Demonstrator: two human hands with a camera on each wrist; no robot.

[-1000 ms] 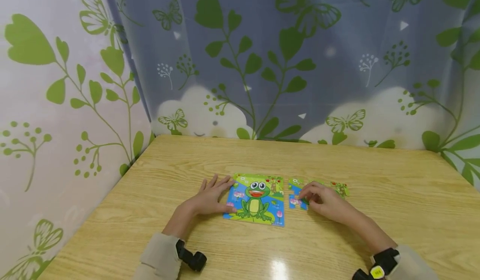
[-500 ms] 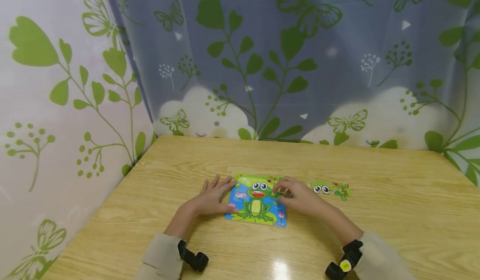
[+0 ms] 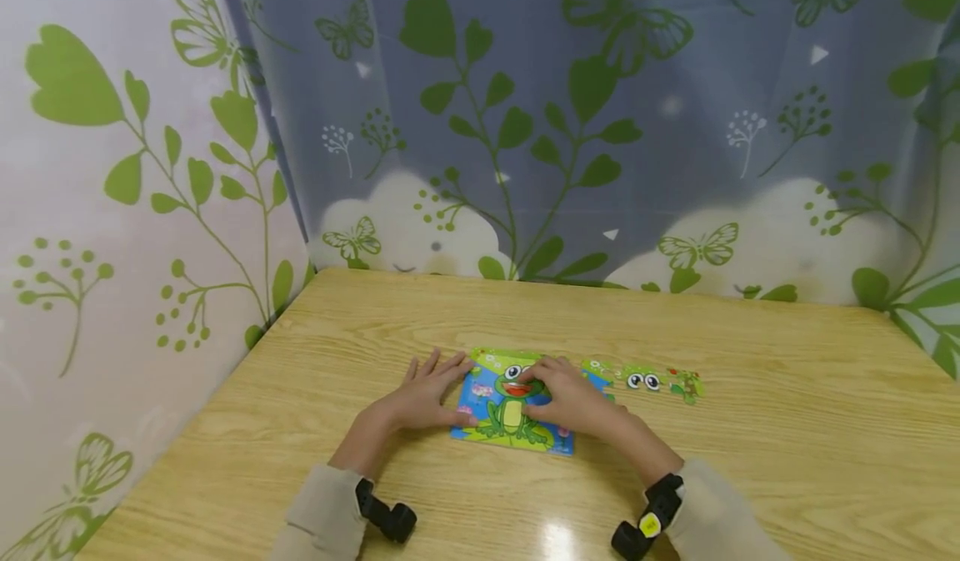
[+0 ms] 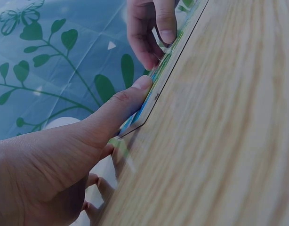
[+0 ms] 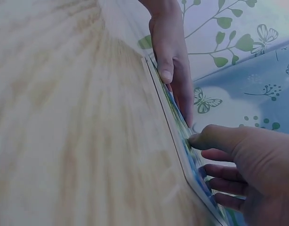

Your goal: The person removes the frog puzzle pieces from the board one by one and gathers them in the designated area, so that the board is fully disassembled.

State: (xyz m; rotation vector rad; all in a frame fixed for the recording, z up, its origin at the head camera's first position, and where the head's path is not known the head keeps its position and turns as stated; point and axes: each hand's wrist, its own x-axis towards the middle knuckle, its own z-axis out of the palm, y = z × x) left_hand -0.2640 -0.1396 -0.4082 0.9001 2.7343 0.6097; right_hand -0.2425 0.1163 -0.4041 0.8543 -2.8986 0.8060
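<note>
A square frog puzzle board [image 3: 480, 440] lies on the table before the person. At its left edge rests the left hand [image 3: 416, 398], fingers spread and the thumb on the edge in the left wrist view. Over the frog's middle is the right hand [image 3: 573, 398], its fingers bent and the thumb and index apart. In the right wrist view this right hand [image 5: 262, 169] touches the board's surface; whether a piece sits between its fingers is hidden. To the right lie loose puzzle pieces: a blue and green one [image 3: 598, 372], frog eyes [image 3: 642, 380] and a tree [image 3: 686, 384].
A wood-grain table [image 3: 405, 319] holds everything. Behind it hangs a blue and white curtain [image 3: 667, 144] with green plants and butterflies; a similar pale curtain [image 3: 150, 236] hangs at the left. Both wrists carry black cameras [image 3: 393, 521].
The right hand has moved left from the loose pieces, across the board's right side, to the frog's middle. The left hand stays at the board's left edge.
</note>
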